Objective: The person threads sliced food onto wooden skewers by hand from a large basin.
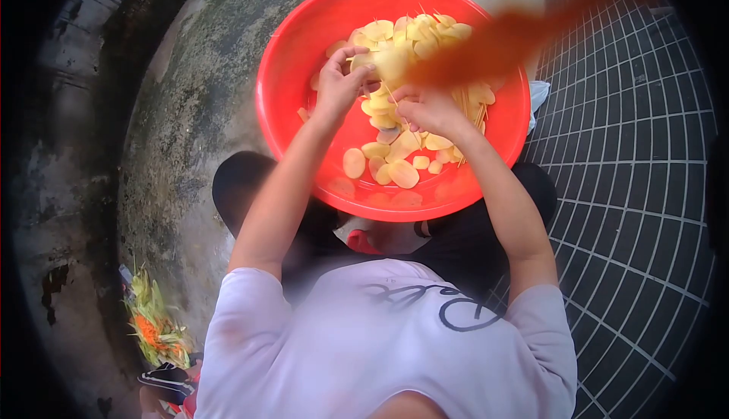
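A large red plastic basin [275, 119] rests in front of me, over my lap. Pale yellow slices, apparently potato, are heaped [380, 30] in its far half, with thin stick ends poking up among them. My left hand [342, 88] is closed on a potato slice [390, 64] above the heap. Between the fingers of my right hand [431, 111] is a thin wooden skewer [392, 97], slanting up toward that slice. Whether its tip pierces the slice, I cannot tell. Loose slices [404, 174] lie at the basin's near side. More skewers [482, 117] lie beside my right hand.
A blurred orange shape [516, 39] crosses the upper right and hides part of the heap. Dark tiles [623, 153] cover the floor on the right, rough concrete [205, 115] the left. Green and orange scraps [156, 328] lie at lower left, near part of another person [163, 381].
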Motion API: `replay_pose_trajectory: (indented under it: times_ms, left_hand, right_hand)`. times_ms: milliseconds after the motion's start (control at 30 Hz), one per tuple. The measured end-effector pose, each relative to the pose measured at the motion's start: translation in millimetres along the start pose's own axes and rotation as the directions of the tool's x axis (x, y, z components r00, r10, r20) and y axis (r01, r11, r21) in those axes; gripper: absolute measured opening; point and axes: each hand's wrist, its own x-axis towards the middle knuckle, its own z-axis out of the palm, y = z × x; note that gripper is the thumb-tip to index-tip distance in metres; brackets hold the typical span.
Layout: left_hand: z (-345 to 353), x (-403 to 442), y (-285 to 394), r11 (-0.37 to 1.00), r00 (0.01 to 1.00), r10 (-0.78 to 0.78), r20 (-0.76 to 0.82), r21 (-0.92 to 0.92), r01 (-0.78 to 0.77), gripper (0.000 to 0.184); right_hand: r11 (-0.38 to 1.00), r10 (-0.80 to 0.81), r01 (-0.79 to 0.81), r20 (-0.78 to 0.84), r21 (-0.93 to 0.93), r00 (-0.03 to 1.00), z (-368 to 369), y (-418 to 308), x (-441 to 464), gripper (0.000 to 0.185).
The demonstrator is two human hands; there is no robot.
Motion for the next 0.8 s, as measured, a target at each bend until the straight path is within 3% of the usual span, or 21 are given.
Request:
replay_pose_trajectory:
  times_ms: [67,167,467,667,800]
  left_hand:
    - [-1,0,0,1.0,0.999,0.002,-0.032,0.016,-0.002,0.032]
    - [-3,3,-2,1.0,0.999,-0.006,-0.039,-0.012,0.005,0.028]
    - [0,-1,4,0.996,0.996,-0.081,-0.024,-0.043,0.08,0.025]
    - [-4,-1,4,0.993,0.993,-0.117,0.034,0.004,0.117,0.027]
    - [-1,-4,7,0.992,0.994,-0.109,0.008,-0.059,0.11,0.026]
  right_hand:
    - [0.985,-0.125,0.114,-0.081,-0.13,0.989,3,10,2,0.029]
    - [0.984,-0.156,0.144,-0.112,-0.105,0.981,6,14,3,0.029]
    - [0.902,-0.341,0.256,-0.209,-0.349,0.917,10,13,-1,0.025]
    - [0.715,-0.583,0.352,-0.239,-0.603,0.776,11,11,-5,0.02]
    - [0.667,-0.641,0.372,-0.243,-0.646,0.728,10,11,-5,0.018]
